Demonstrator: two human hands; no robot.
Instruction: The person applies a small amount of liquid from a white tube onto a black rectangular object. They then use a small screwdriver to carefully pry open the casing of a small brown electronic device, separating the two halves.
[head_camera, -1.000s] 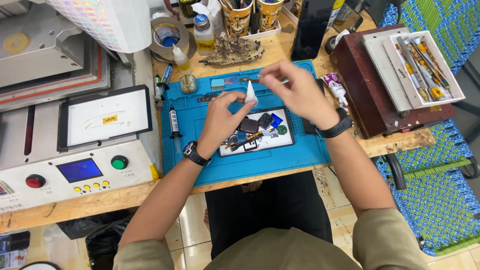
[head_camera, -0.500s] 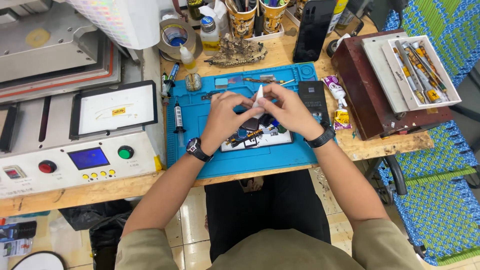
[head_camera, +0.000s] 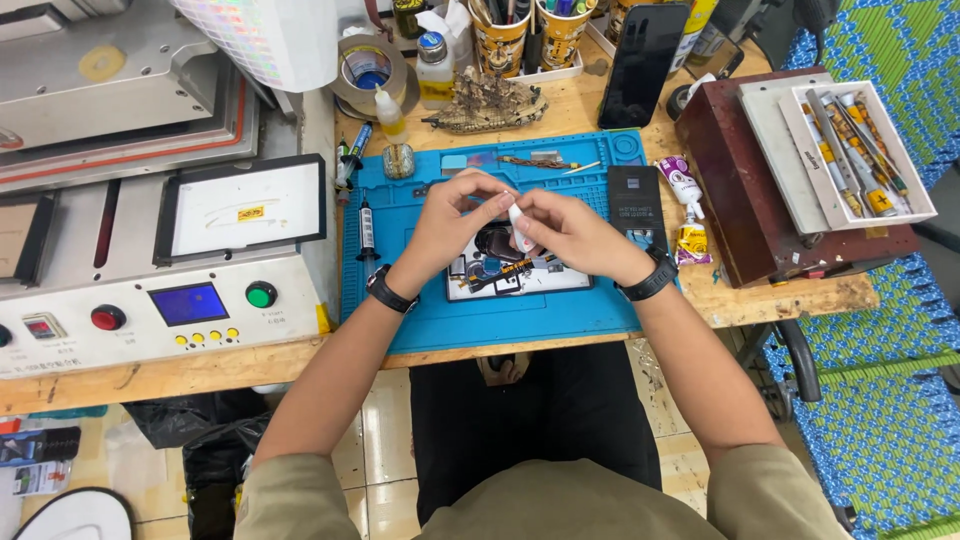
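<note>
So my left hand (head_camera: 452, 222) and right hand (head_camera: 565, 232) are both pinching the small white tube (head_camera: 519, 226), fingertips meeting on it right over the opened phone (head_camera: 515, 268) on the blue mat (head_camera: 400, 300). Compared with a second ago, both hands have come down: back then the tube was held up higher, toward the mat's 12 o'clock edge, and now it sits low, just above the phone. Black phone (head_camera: 641, 62) leans at 1 o'clock, the tool tray (head_camera: 862, 145) sits at 2 o'clock, and the grey machine (head_camera: 160, 270) is at 9 o'clock on the surface.
</note>
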